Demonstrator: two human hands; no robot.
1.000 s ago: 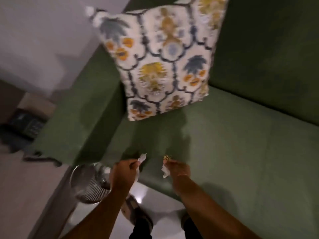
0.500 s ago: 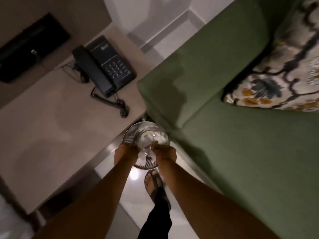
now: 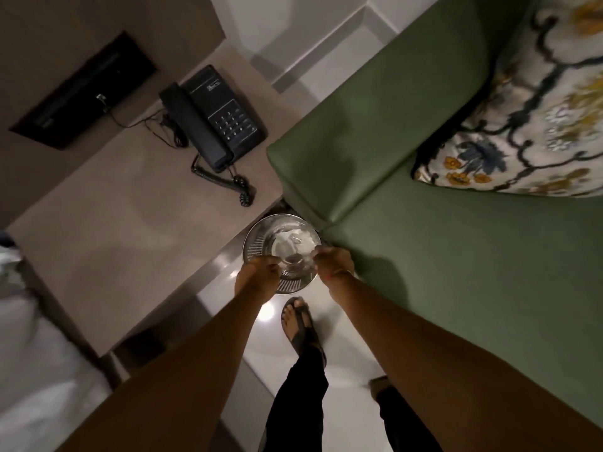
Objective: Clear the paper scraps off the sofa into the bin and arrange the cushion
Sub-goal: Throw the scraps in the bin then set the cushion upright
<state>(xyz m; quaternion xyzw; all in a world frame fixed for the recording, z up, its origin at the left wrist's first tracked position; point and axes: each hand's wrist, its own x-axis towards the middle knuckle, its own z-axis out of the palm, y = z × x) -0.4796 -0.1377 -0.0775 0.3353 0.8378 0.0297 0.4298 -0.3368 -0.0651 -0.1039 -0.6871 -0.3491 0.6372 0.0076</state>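
Observation:
A round metal mesh bin (image 3: pixel 256 244) stands on the floor between the sofa's armrest and a side table. White paper scraps (image 3: pixel 288 239) lie inside it. Both hands hover over its near rim. My left hand (image 3: pixel 258 276) has its fingers loosely down with no paper showing in them. My right hand (image 3: pixel 333 261) has a pale blur at its fingertips, and I cannot tell whether it is paper. The floral cushion (image 3: pixel 528 125) leans in the corner of the green sofa (image 3: pixel 473 272). No scraps show on the visible part of the seat.
A black desk phone (image 3: pixel 215 125) with a coiled cord sits on the beige side table (image 3: pixel 114 223) left of the bin. The sofa armrest (image 3: pixel 359 125) rises right behind the bin. My sandalled foot (image 3: pixel 300 324) is on the glossy floor just before it. White bedding (image 3: pixel 26 370) is at lower left.
A second ago both hands held paper scraps above the sofa seat. I have since turned left to the bin, and white paper now lies inside it under my hands.

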